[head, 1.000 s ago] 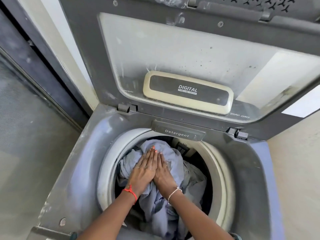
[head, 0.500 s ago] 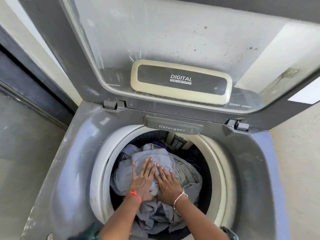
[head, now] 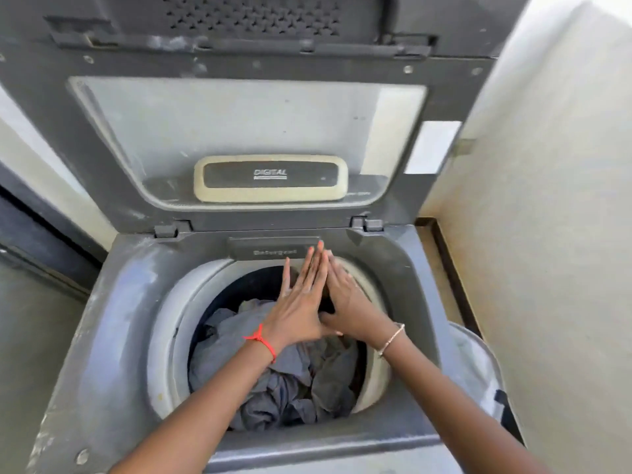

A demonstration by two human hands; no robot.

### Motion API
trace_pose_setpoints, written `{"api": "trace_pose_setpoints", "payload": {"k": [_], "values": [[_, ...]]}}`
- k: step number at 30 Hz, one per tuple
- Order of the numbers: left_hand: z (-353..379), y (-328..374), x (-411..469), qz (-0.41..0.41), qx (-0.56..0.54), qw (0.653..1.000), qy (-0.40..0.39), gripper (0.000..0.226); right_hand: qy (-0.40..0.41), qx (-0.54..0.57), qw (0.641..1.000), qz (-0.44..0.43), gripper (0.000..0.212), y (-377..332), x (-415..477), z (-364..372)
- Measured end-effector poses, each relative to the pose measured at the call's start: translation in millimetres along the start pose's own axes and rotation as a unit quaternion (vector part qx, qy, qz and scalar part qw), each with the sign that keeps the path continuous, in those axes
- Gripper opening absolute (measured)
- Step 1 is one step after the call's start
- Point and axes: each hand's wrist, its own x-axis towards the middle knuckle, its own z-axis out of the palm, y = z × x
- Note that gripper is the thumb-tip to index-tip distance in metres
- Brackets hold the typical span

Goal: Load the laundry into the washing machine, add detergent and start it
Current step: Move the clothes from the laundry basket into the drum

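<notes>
Both hands are coming up off the pile. Half a second back they were pressing flat on it, now they're reaching toward the back rim. Camera is tilting up too, so more lid is showing.

Nearest: pale basket [head: 478, 364] is sitting just right of the washing machine [head: 113, 302], contents not visible. Laundry [head: 273, 381] is lying inside the drum [head: 164, 336], grey cloth bunched below the rim, nothing visibly hanging over the edge.

Left hand [head: 299, 302], red thread [head: 261, 340] on the wrist, is hovering flat over the far half of the drum, fingers straight and together, gripping nothing. Right hand [head: 352, 304], bracelet [head: 391, 338] on the wrist, is doing the same just beside it, fingertips meeting the left's. Those fingertips are overlapping the detergent drawer [head: 260, 251]. Touching it or just above it, cannot tell.

Judgement: loading is wrapping up and the detergent step is starting. Next move is calling for one hand hooking the drawer front and pulling it out. No detergent container is showing, so fetching one is pending. Lid [head: 239, 131] is standing open at the back, so starting is likely waiting on closing it.
</notes>
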Motion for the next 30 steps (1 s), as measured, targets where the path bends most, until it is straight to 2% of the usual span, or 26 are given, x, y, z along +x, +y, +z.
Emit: {"api": "trace_pose_setpoints", "payload": {"k": [3, 6, 10, 13, 18, 23, 27, 30], "values": [[-33, 60, 25, 0.085, -0.023, 0.995, 0.051, 0.118, 0.127, 0.066, 0.990, -0.019, 0.098, 15, -50, -45], [-45, 129, 49, 0.186, -0.054, 0.978, 0.071, 0.117, 0.250, 0.105, 0.963, -0.003, 0.091, 45, -110, -77], [-33, 224, 79, 0.269, -0.085, 0.956, 0.079, 0.110, 0.331, 0.119, 0.926, 0.136, 0.084, 107, -188, -94], [0, 282, 100, 0.293, -0.088, 0.951, 0.053, 0.104, 0.337, 0.116, 0.906, 0.230, 0.081, 159, -237, -84], [88, 326, 131, 0.262, -0.096, 0.958, -0.066, 0.106, 0.295, 0.116, 0.901, 0.297, 0.083, 241, -274, -33], [210, 312, 137, 0.138, -0.074, 0.977, -0.145, 0.100, 0.228, 0.145, 0.913, 0.306, 0.088, 311, -256, 50], [331, 277, 130, 0.112, -0.069, 0.974, -0.182, 0.118, 0.186, 0.187, 0.903, 0.338, 0.087, 370, -223, 146], [421, 254, 127, 0.090, -0.062, 0.974, -0.200, 0.106, 0.163, 0.187, 0.890, 0.383, 0.091, 417, -200, 232]]}}
